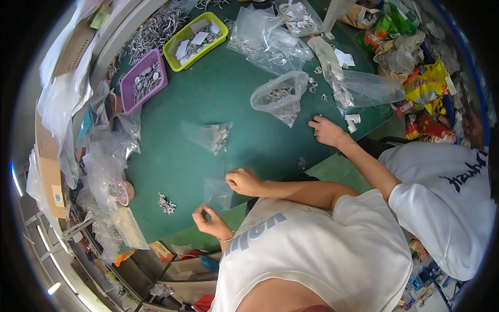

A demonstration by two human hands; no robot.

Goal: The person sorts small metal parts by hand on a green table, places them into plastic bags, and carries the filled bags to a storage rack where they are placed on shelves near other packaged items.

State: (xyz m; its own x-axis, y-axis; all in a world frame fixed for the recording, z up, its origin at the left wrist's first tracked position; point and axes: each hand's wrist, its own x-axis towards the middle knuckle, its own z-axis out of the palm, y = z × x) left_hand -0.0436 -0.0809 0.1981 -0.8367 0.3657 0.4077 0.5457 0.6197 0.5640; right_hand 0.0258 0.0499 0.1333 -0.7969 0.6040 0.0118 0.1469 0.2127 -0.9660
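Clear plastic spans the gap between a person's two bare hands at the edge of a green table [176, 122], where a small bag [218, 195] appears to have nothing in it. The right hand [245, 182] is curled closed at the bag's upper corner, while the left hand [212, 222] is loosely bent beside its lower edge; whether either grips the film cannot be told.

Just beyond, a filled bag [220, 137] lies on its side with grey parts gathered at one end, seemingly one portion bagged. To the left, a loose pile [167, 203] of small metal pieces sits unbagged. Much appears left: an open bag [289, 108] of parts stands farther back, and a purple bin [147, 98] and a yellow-green bin [206, 53] hold many more. At right, a co-worker's hand [327, 131] reaches over the table, near white fittings [352, 119].
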